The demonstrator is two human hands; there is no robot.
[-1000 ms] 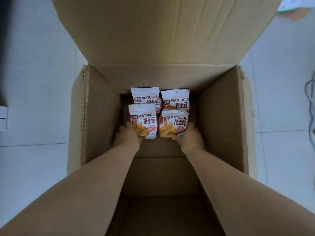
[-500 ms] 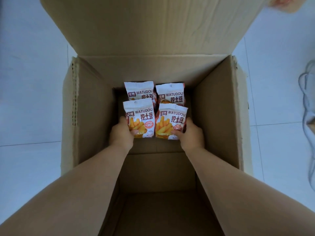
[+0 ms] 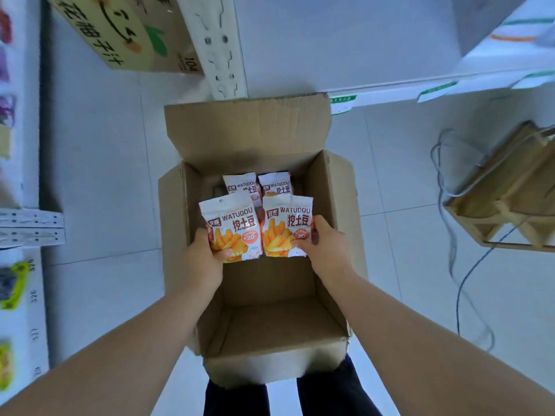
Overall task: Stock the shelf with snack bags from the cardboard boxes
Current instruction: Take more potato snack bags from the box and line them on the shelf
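An open cardboard box [image 3: 261, 352] stands on the floor between my feet. My left hand [image 3: 204, 259] is shut on a white and orange WATUDOU snack bag [image 3: 231, 226], held above the box. My right hand [image 3: 326, 244] is shut on a second bag of the same kind [image 3: 285, 226] beside it. Two more bags [image 3: 258, 186] lie deep in the box at its far side, partly hidden by the held ones. The white shelf [image 3: 420, 88] runs along the top right.
A second printed cardboard box [image 3: 120, 34] sits at the top left beside a white shelf upright [image 3: 219, 49]. A wooden rack [image 3: 510, 199] with trailing cables [image 3: 462, 283] stands at the right. Another shelf with coloured packets [image 3: 12, 283] lines the left edge.
Both hands have lifted their bags up out of the bottom of the box. My head has risen and pulled back, so the shelves and floor around the box have come into view.
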